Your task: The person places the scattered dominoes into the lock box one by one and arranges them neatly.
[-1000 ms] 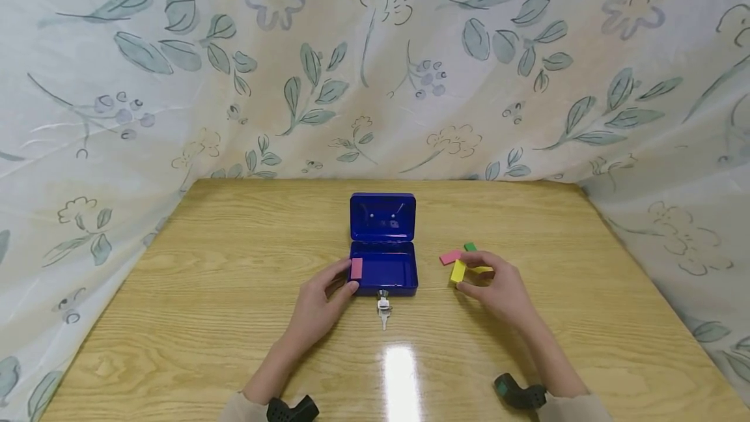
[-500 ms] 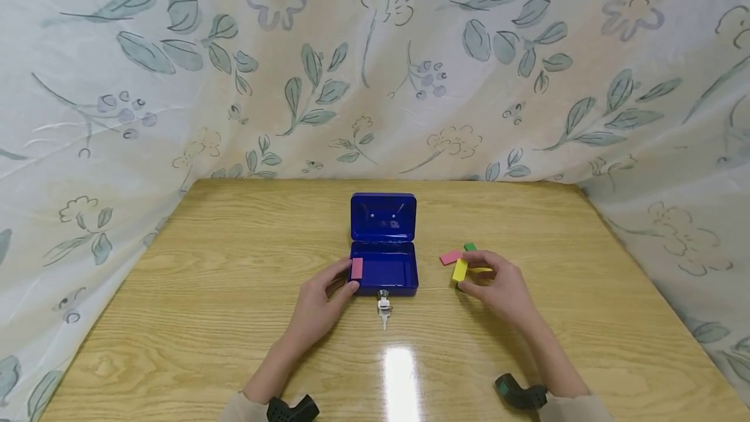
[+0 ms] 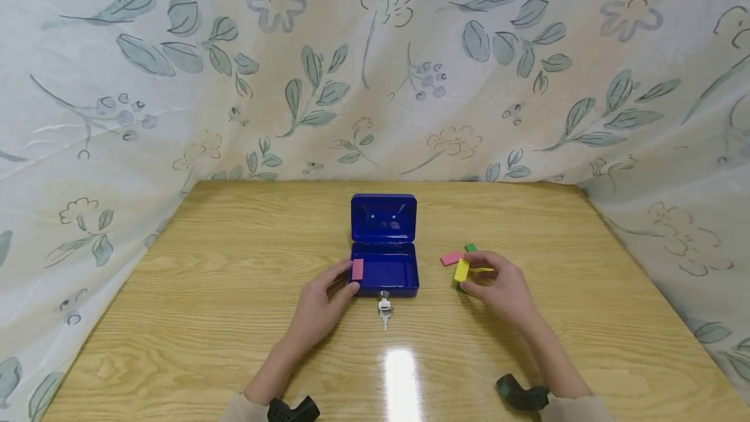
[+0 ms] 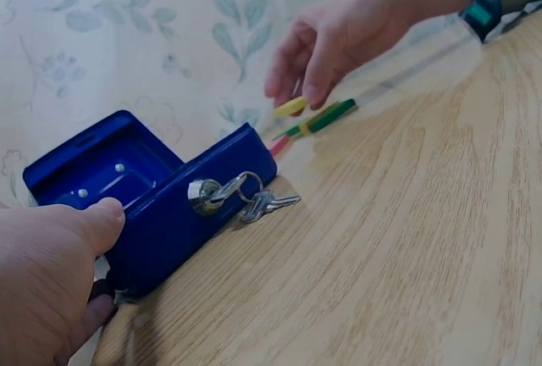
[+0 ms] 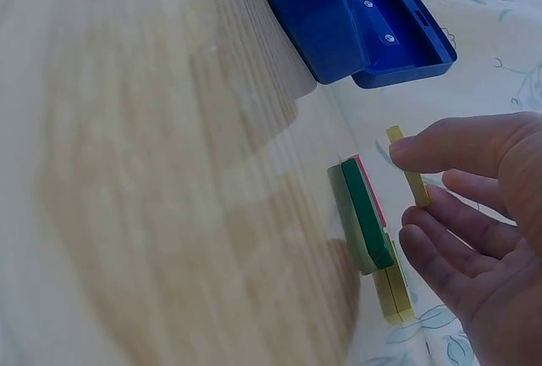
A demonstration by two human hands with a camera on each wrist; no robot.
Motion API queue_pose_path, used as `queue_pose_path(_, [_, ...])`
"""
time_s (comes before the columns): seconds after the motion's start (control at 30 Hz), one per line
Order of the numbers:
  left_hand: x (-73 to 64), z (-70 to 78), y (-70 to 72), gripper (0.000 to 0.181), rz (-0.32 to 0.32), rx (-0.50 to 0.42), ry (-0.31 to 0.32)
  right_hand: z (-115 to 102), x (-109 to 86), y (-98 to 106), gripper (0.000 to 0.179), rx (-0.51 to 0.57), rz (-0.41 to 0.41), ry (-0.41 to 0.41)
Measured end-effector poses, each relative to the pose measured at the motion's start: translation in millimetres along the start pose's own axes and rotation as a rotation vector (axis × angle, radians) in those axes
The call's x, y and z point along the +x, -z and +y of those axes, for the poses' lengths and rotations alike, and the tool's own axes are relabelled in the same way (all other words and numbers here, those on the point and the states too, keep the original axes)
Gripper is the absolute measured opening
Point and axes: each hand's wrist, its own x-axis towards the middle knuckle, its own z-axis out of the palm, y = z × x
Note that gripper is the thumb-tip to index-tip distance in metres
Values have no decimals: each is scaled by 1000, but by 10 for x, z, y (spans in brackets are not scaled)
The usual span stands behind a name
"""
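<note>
Right grip [image 5: 491, 237]: yellow block [image 5: 417, 185] pinched between thumb and fingertips, apart from the others. Green block [image 5: 364, 205] on wood-grain counter [image 5: 169, 171]; pink block [image 5: 375, 203] mostly hidden behind it; second yellow block [image 5: 393, 290] at its lower end, contact unclear. Blue box [image 5: 309, 19], lid [image 5: 406, 31] open. Floral cloth [image 5: 508, 57] beyond.

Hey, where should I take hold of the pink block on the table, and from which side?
Probably pinch the two long edges of the pink block near its end towards the box, coming from above on that side. It lies flat, longer than wide, and that end is free, while the other is crowded by the raised yellow block and a green block.
</note>
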Motion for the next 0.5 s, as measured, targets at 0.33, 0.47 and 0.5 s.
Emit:
queue_pose_path(0.33, [-4,24,22,39,4,20,-13,-18,20,-13,44,26,-8,22])
queue_pose_path(0.47, [-5,24,19,39,1,20,-4,-27,12,-13,45,52,-11,18])
queue_pose_path(0.5, [-8,25,18,39,0,23,-1,-31,9,-13,45,56,-13,18])
